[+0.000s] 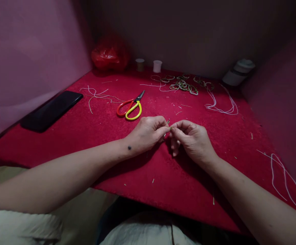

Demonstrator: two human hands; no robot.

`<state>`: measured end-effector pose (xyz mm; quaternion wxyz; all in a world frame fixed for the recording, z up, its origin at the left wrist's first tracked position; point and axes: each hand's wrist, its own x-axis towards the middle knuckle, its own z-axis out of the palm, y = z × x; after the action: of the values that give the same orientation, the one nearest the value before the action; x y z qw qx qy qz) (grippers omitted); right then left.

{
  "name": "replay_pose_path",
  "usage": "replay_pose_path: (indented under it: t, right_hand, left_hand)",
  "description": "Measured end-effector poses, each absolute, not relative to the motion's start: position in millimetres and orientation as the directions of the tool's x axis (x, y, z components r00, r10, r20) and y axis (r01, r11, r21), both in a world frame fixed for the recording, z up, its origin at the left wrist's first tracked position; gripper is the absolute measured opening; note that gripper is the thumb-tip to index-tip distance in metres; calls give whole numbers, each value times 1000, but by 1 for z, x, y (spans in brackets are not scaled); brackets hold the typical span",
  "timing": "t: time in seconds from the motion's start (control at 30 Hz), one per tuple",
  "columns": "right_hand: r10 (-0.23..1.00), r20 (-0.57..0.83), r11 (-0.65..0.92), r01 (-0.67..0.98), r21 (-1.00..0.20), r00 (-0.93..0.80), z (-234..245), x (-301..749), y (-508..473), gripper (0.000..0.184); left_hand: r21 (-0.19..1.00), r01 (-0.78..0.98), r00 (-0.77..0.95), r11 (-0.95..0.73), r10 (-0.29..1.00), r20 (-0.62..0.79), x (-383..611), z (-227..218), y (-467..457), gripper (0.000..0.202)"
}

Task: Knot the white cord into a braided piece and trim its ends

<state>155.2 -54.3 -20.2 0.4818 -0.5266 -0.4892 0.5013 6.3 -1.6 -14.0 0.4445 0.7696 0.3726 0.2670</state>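
My left hand point(148, 135) and my right hand point(194, 139) meet over the middle of the red cloth, fingertips almost touching. Between thumb and forefinger, my left hand pinches a small knotted cord point(168, 121) of greenish and pale thread. A bit of it pokes out above the fingers, and a pale part shows below. My right thumb and forefinger close on the same cord at its right side; the other fingers curl beneath. Most of the cord is hidden by the fingers. Scissors point(134, 108) with one red and one yellow handle lie beyond my left hand.
A black phone point(52, 110) lies at the left. Knotted cord loops point(185, 85) are heaped at the back, near two thread spools point(157, 66), a red plastic bag point(109, 56) and a white bottle point(238, 72). Loose white threads point(285, 177) lie at the right.
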Motion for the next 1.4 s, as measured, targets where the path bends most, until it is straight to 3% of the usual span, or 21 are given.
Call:
replay_pose_path:
  t: [0.13, 0.33, 0.43, 0.7, 1.03, 1.4]
  right_hand:
    - [998, -57, -59, 55, -997, 26, -19, 156, -54, 15]
    - [998, -47, -53, 116, -992, 52, -21, 158, -54, 16]
    - [997, -38, -48, 165, -985, 62, -22, 159, -54, 15]
    - [998, -31, -40, 193, -980, 49, -22, 157, -54, 15]
    - [997, 27, 0, 321, -947, 79, -24, 156, -56, 10]
    - [996, 42, 11, 339, -941, 82, -22, 156, -57, 8]
  left_hand:
    - [907, 340, 586, -248, 810, 2, 7, -11, -2, 14]
    - [935, 354, 603, 22, 759, -246, 6, 0, -1, 13]
    - [919, 392, 608, 48, 736, -298, 6, 4, -1, 14]
    - [931, 359, 585, -64, 793, -171, 8, 6, -3, 11]
    - [927, 367, 601, -76, 780, -174, 7, 4, -4, 13]
    - [937, 348, 598, -17, 774, -207, 7, 5, -3, 14]
